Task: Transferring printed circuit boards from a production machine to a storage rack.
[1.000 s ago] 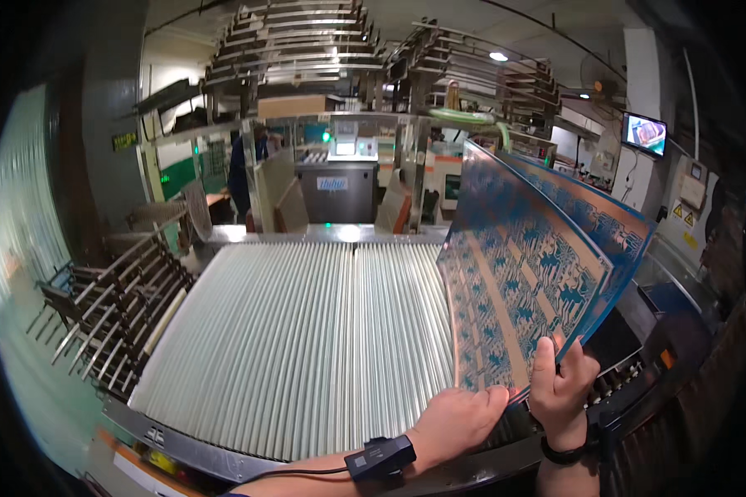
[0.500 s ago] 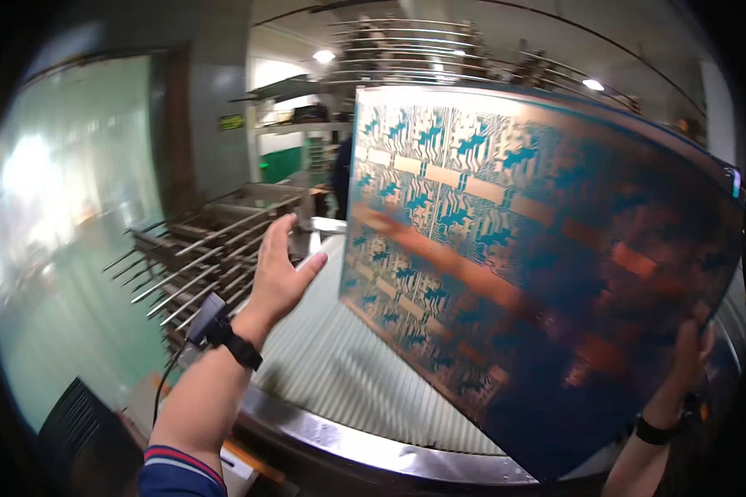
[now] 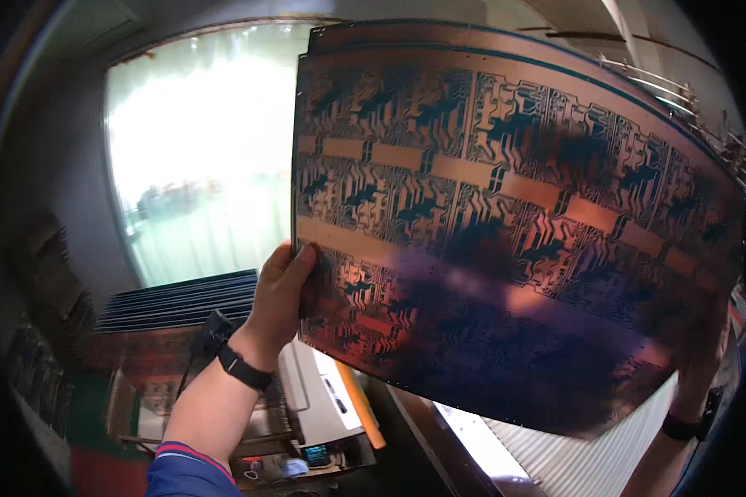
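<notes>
A large copper-coloured circuit board panel (image 3: 489, 240) with dark etched patterns is raised in front of me, tilted, covering much of the view. My left hand (image 3: 280, 286) is closed on its left edge, thumb on the near face, with the other fingers partly hidden behind. At the panel's right edge is my right hand (image 3: 711, 344), in shadow and closed on that side, its fingertips hard to make out. Each wrist carries a dark band. A second edge shows along the panel's top left; I cannot tell whether another sheet lies behind.
Several dark panels (image 3: 178, 302) stand in a row at the left. Below are a white sheet with a pen (image 3: 336, 398), an orange bar (image 3: 360, 406) and a small device with a lit screen (image 3: 316, 455). A ribbed conveyor (image 3: 630, 447) lies lower right; a bright curtained opening (image 3: 199, 190) is behind.
My left hand, open and apart from the panel before, now grips its left edge. The view has swung left, from the conveyor and rod rack toward the curtain and the row of panels.
</notes>
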The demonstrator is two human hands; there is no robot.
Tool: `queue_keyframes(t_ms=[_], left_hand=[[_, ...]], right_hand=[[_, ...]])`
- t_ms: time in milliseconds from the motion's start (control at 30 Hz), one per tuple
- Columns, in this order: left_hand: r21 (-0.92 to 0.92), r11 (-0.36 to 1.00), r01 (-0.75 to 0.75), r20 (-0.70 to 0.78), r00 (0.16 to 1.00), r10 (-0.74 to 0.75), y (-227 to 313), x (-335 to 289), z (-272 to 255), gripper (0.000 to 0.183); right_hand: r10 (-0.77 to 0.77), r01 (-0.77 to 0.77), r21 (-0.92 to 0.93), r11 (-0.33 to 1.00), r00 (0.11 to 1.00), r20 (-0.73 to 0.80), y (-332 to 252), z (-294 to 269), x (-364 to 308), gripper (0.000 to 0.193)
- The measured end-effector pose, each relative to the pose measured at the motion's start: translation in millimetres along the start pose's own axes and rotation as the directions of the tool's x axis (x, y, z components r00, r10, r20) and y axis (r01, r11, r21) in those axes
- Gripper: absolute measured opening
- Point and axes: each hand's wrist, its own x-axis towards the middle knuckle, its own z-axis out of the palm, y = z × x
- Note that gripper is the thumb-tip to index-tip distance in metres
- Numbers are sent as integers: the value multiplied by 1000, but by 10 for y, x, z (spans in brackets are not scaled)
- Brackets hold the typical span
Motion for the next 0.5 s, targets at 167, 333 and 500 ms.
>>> queue_keyframes(t_ms=[167, 333, 500], left_hand=[[17, 999, -41, -197, 980, 44, 403, -325, -424, 21], [176, 970, -170, -298, 930, 217, 634, -348, -1374, 32], [220, 954, -206, -201, 947, 251, 973, -456, -2091, 41]], right_hand=[[605, -588, 808, -27, 634, 482, -1167, 669, 567, 46], [399, -490, 816, -307, 712, 578, -2206, 940, 888, 42], [372, -546, 695, -469, 591, 716, -3332, 880, 895, 34]])
